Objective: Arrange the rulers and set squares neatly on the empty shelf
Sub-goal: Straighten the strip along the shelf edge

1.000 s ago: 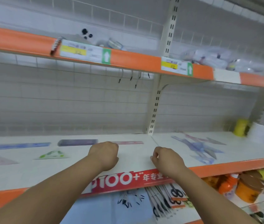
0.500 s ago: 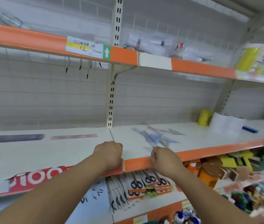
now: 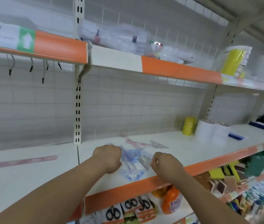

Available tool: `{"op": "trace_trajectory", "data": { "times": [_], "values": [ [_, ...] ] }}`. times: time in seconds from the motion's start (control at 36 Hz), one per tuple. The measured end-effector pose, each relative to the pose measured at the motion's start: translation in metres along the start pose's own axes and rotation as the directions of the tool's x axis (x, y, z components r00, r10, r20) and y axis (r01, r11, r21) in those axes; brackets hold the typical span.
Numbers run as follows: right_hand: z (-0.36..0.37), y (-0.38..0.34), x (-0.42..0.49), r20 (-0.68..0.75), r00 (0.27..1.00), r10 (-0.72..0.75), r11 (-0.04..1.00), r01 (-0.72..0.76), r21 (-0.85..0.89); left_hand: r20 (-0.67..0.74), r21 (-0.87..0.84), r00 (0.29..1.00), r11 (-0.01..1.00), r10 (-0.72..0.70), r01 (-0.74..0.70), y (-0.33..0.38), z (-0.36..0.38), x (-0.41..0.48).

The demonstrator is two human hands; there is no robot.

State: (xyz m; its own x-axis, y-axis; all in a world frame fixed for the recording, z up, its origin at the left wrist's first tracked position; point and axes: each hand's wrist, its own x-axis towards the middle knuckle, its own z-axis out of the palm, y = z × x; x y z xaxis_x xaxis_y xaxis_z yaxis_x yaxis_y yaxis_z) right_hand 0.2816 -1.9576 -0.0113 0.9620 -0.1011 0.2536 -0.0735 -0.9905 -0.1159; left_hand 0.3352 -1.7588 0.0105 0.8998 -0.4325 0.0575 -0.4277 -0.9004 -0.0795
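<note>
Beyond the shelf's orange lip [image 3: 128, 189], found left hand [image 3: 107, 159] clenched just left of the blue ruler pile [image 3: 132, 160], right hand [image 3: 167, 165] curled at its right edge, grip untellable, open shelf [image 3: 192, 151] rightward, pink ruler [image 3: 133, 142] behind.

1. Shelf [image 3: 192, 152] white; front strip [image 3: 209, 162] orange.
2. Pile of rulers and set squares [image 3: 133, 159] translucent blue, some clear.
3. Left ruler [image 3: 19, 162] pink; rear ruler [image 3: 133, 141] pink; set square [image 3: 158, 145] grey.
4. Roll [image 3: 188, 126] yellow; flat strips [image 3: 236, 136] dark blue.
5. Bottle [image 3: 172, 201] orange; scissors [image 3: 113, 213] black-handled.
6. Back wall [image 3: 136, 102] white, grid pattern.
7. Upper label [image 3: 26, 39] green, white arrow.
</note>
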Motion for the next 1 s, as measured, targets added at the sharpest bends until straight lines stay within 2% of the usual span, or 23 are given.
{"op": "trace_trajectory", "data": {
  "times": [0.14, 0.39, 0.58, 0.69, 1.0],
  "values": [
    [0.011, 0.025, 0.031, 0.003, 0.999, 0.047, 0.999, -0.048, 0.015, -0.002, 0.027, 1.000, 1.000, 0.006, -0.006, 0.007, 0.002, 0.033],
    [0.024, 0.043, 0.069, 0.069, 0.997, 0.030, 0.999, -0.031, 0.014, 0.033, 0.029, 0.999, 0.999, -0.030, 0.029, 0.013, 0.008, 0.062],
    [0.027, 0.049, 0.101, 0.085, 0.995, -0.052, 0.999, 0.052, 0.007, 0.076, 0.048, 0.990, 0.992, -0.116, 0.113, 0.018, 0.007, 0.071],
    [0.035, 0.055, 0.120, 0.137, 0.976, -0.172, 0.983, 0.178, -0.039, 0.104, 0.067, 0.973, 0.977, -0.207, 0.201, 0.024, 0.006, 0.077],
    [0.056, 0.076, 0.162, 0.155, 0.915, -0.373, 0.928, 0.363, 0.088, 0.173, 0.046, 0.880, 0.896, -0.442, 0.441, 0.053, 0.022, 0.088]
  ]
}}
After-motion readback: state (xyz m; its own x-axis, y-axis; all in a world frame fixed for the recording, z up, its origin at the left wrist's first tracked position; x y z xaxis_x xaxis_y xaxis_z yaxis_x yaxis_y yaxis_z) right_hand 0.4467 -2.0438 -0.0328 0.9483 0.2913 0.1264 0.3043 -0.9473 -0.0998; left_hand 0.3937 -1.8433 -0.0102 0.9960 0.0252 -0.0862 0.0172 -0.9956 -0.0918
